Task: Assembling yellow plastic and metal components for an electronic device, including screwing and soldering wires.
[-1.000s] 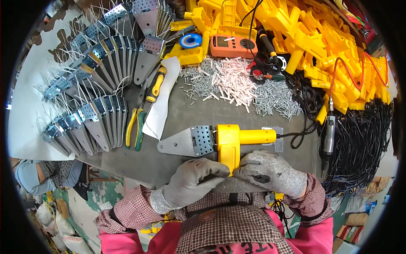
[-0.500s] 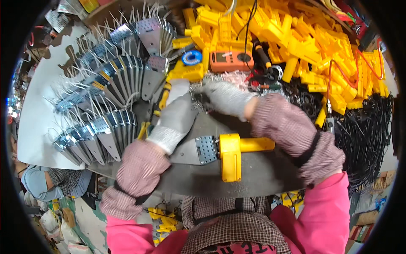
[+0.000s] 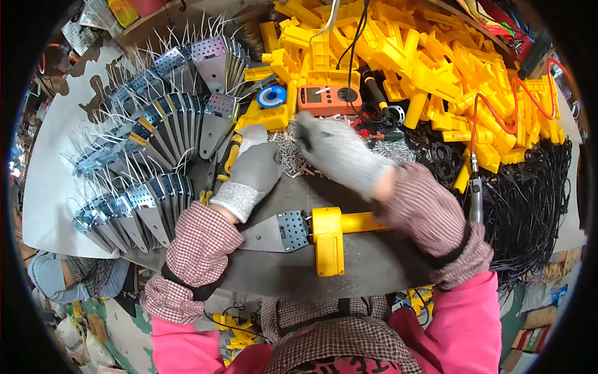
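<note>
My left hand [image 3: 254, 173], in a grey-and-white glove, rests back up beside the yellow-handled pliers [image 3: 232, 154] and the left edge of a heap of small screws [image 3: 288, 156]. Most of its fingers are hidden. My right hand [image 3: 339, 149], gloved alike and slightly blurred, is over the screws with its fingers curled together. Whatever those fingers hold is out of sight. Nearer to me on the dark work surface lies a yellow plastic housing with a handle [image 3: 328, 240]. Joined to its left end is a perforated, tapering metal plate [image 3: 271, 234].
Rows of metal plates with white wires [image 3: 152, 206] fill the left. Yellow plastic parts [image 3: 436, 81] are heaped at the back right, above black cables [image 3: 529, 206]. An orange meter [image 3: 329, 101], blue tape roll [image 3: 271, 96] and hanging screwdriver with red cord [image 3: 476, 196] are around the screws.
My right hand has turned and shifted slightly right and nearer, uncovering more screws. My left hand has stayed near the pliers. The whole view has shifted slightly.
</note>
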